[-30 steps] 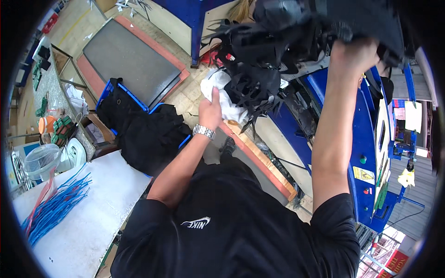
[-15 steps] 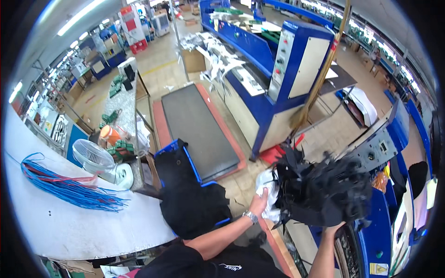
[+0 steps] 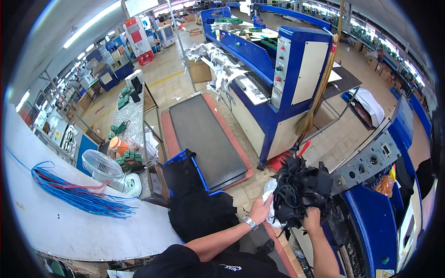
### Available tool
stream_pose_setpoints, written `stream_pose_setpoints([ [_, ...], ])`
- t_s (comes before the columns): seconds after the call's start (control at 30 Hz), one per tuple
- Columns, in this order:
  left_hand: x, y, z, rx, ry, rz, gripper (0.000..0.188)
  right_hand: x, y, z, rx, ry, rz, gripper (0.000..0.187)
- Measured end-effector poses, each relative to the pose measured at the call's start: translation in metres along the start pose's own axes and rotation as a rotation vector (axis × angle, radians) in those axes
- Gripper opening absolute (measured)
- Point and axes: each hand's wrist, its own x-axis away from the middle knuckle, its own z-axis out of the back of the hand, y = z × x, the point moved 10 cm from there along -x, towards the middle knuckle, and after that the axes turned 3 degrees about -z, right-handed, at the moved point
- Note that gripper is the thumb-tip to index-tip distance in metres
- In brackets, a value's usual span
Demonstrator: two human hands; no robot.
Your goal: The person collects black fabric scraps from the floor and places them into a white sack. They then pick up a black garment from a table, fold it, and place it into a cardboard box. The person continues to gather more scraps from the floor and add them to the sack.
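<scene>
A tangled clump of black scraps (image 3: pixel 302 187) is held up in front of the person, right of centre, beside the grey control panel (image 3: pixel 364 162) of a blue machine; it is slightly taller than wide in the view, so its long axis runs roughly up and down, though its strips curl and point every way, some spiking up at the top, others dangling below; the left hand (image 3: pixel 261 209), thumb up, grips crumpled white material (image 3: pixel 270 206) along the clump's left side; the right hand (image 3: pixel 313 219) is closed on the scraps from below, its fingertips hidden among them; under the clump runs a wooden plank (image 3: pixel 288 254), partly covered by the right forearm; just beyond lies a red dustpan (image 3: pixel 278 162), with a broom (image 3: pixel 306 123) leaning upright behind; to the left, a blue crate (image 3: pixel 200 177) heaped with black sheets (image 3: pixel 199 211) stands between the left forearm and a flat dark slab (image 3: pixel 204 139); farther left, a white surface (image 3: pixel 99 234) carries a bunch of blue strands (image 3: pixel 85 197), near a fan (image 3: pixel 102 166).
</scene>
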Motion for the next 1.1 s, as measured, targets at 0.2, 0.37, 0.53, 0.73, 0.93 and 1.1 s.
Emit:
stream_pose_setpoints([
  [0.2,0.006,0.006,-0.004,-0.056,-0.040,-0.045,0.062,-0.031,-0.052,-0.012,0.240,0.011,0.256,0.031],
  [0.37,0.003,0.005,-0.012,-0.055,-0.092,-0.002,0.061,-0.050,-0.049,-0.039,0.261,-0.103,0.253,0.032],
  [0.53,-0.013,-0.029,0.012,-0.024,0.094,0.084,0.064,-0.036,-0.065,-0.030,0.409,0.076,0.487,0.039],
  [0.73,0.002,-0.011,0.004,0.167,-0.001,0.057,0.042,-0.030,-0.042,-0.045,0.149,-0.199,0.223,0.016],
  [0.93,0.013,0.046,-0.018,0.042,-0.231,-0.186,0.031,-0.036,-0.025,-0.124,0.413,0.011,0.734,0.043],
  [1.1,0.018,0.044,-0.024,0.025,-0.261,-0.168,0.028,-0.084,-0.058,-0.153,0.202,-0.144,0.520,0.042],
])
